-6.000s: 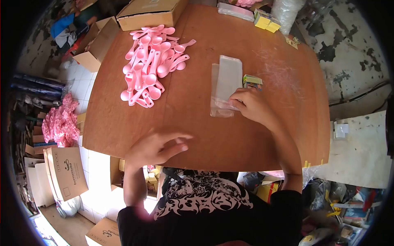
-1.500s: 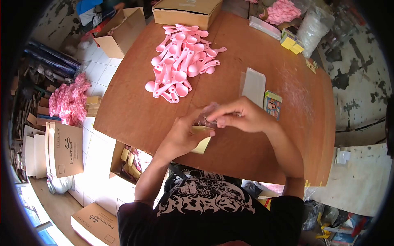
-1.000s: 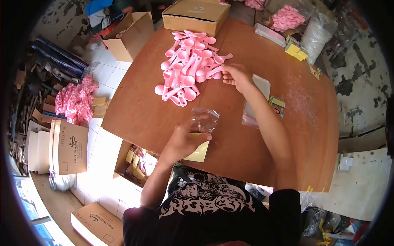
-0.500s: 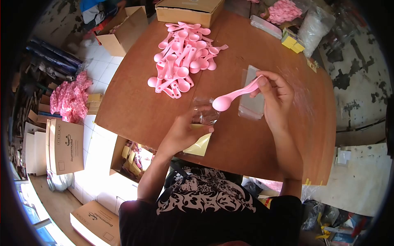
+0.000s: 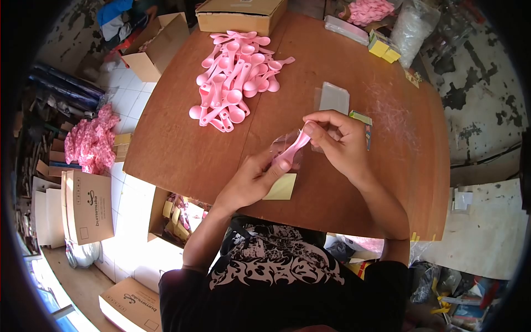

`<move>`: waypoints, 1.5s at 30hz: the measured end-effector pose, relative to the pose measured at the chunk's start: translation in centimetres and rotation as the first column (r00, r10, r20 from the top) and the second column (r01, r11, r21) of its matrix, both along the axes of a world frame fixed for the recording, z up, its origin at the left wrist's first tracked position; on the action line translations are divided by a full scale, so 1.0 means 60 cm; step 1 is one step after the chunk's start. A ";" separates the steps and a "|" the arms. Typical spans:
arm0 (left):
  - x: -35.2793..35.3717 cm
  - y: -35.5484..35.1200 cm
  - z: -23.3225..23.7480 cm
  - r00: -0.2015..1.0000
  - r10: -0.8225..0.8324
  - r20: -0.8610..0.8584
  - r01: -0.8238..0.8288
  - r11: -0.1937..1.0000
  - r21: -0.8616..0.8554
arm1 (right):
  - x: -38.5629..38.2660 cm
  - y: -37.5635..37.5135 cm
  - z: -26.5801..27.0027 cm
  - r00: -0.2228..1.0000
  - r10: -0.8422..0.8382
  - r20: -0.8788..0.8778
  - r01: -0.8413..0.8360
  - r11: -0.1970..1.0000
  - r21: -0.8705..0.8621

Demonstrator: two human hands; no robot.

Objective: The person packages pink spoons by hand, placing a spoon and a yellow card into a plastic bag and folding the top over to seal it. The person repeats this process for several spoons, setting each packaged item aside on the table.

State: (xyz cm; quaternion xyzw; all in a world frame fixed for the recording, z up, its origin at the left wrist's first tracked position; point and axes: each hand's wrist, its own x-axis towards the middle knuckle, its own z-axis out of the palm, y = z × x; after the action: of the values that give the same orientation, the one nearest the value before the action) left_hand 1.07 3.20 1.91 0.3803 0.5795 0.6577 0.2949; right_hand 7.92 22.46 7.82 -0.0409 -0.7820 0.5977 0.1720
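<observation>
My right hand [image 5: 338, 143] pinches the handle end of a pink measuring spoon [image 5: 298, 146], which slants down to the left. My left hand [image 5: 255, 178] is closed around a small clear plastic bag [image 5: 281, 143], its thumb lying over the lower part of the spoon. The spoon's bowl is hidden by the left hand and the bag. Just under the left fingers a yellow paper card [image 5: 281, 189] lies near the table's front edge. Beyond the right hand is a stack of clear plastic bags [image 5: 335, 98], partly covered by the fingers.
A heap of pink spoons [image 5: 232, 77] covers the back left of the brown table [image 5: 177, 144]. Behind it stands a cardboard box [image 5: 238, 21]. Small yellow boxes [image 5: 383, 47] sit at the back right. A person [image 5: 119, 19] is at the far left, beside an open carton [image 5: 157, 47].
The spoon has come down and left to the clear bag, its bowl now hidden at my left hand. My right hand moved left with it, and a small green-yellow box shows beside it.
</observation>
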 end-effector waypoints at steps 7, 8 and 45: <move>-0.002 -0.006 -0.004 0.994 -0.051 0.094 0.059 0.994 -0.087 | 0.007 -0.012 0.007 0.957 0.089 -0.276 0.056 0.877 0.478; 0.000 -0.005 0.002 0.990 -0.097 0.105 0.105 0.992 -0.075 | 0.006 -0.014 0.010 0.934 0.169 -0.316 0.050 0.812 0.582; 0.047 0.005 0.036 0.997 0.065 -0.051 -0.062 0.995 0.075 | 0.111 0.425 -0.086 0.894 -0.447 -0.022 0.420 0.819 0.391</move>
State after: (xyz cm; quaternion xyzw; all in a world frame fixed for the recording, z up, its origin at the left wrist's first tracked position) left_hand 3.92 3.53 4.05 0.3895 0.5745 0.6772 0.2443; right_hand 14.60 47.97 2.65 -0.2042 -0.8595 0.3755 0.2802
